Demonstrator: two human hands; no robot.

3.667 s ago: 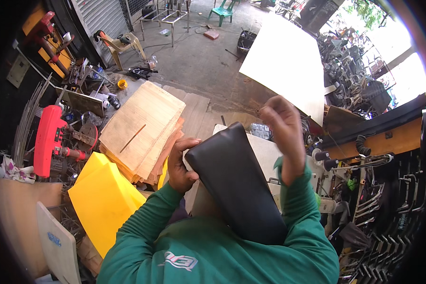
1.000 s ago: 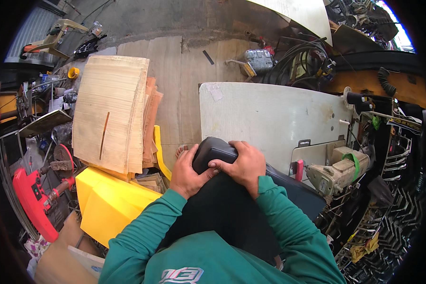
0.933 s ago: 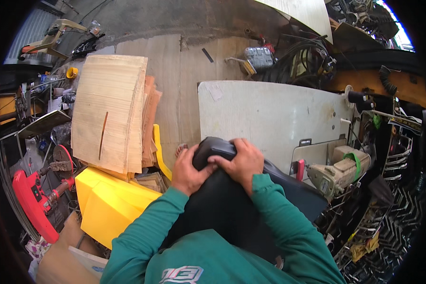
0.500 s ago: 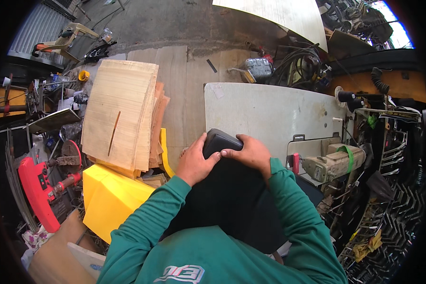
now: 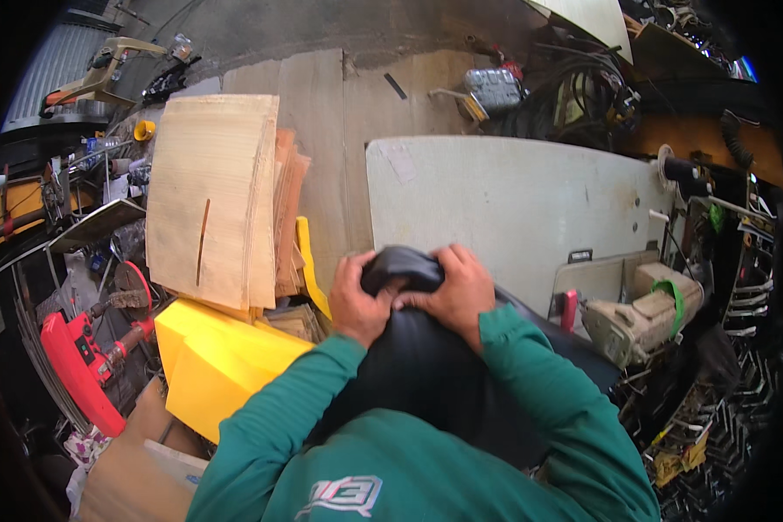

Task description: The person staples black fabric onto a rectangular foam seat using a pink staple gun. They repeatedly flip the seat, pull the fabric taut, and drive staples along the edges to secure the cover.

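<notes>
Around a cluttered workshop's work space, the left hand (image 5: 361, 298) and right hand (image 5: 461, 291) clasp a black padded piece (image 5: 402, 264), its far end between them, fingers curled around the sides and thumbs nearly meeting in front. Just beyond stands a pale tabletop (image 5: 505, 191), with a beige machine (image 5: 644, 309) to the right; thin wooden sheets (image 5: 213, 187) and yellow blocks (image 5: 226, 365) lie left. The held end looks rounded, smooth and slightly shiny.

I see pale wooden sheets (image 5: 174, 217) stacked beside a bright yellow block (image 5: 222, 365) — a red machine (image 5: 78, 370) sits further left, while a green band (image 5: 677, 304) circles the beige machine (image 5: 613, 326) at right.
</notes>
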